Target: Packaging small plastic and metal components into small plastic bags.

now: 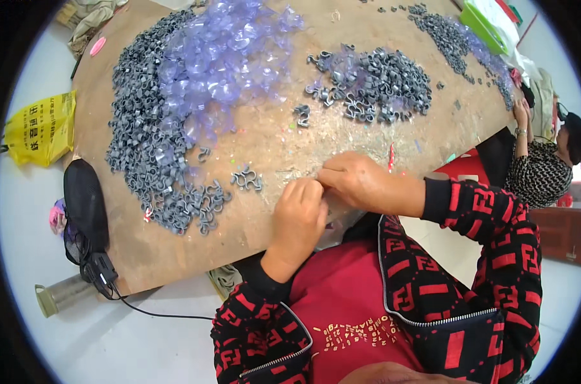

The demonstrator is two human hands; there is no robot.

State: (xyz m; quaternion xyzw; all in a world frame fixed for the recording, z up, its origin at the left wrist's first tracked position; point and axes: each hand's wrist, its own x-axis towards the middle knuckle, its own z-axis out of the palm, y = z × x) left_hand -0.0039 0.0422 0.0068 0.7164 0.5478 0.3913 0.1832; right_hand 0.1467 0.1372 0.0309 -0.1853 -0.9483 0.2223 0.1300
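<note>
Closest to the body, the left hand (299, 213) and the right hand (351, 182) meet above the near edge of the surface (252, 221). The fingers of each grip are curled inward and meet, which would suit the handling of a very small part; however, they hide what is between them, so I cannot tell how far open either grip is, nor what it has hold of. Just beside the left hand lies a small cluster of grey clips (246, 179), perhaps so placed for easy reach. Farther to the left, a large grey clip heap (134, 109) borders on the translucent purple pieces (220, 70); the two kinds lie mostly side by side, probably for choosing easily. Beyond the right hand is a mixed heap (386, 83), and at the far side, near another person's hand (522, 115), a further heap (439, 38), seemingly for that person.
</note>
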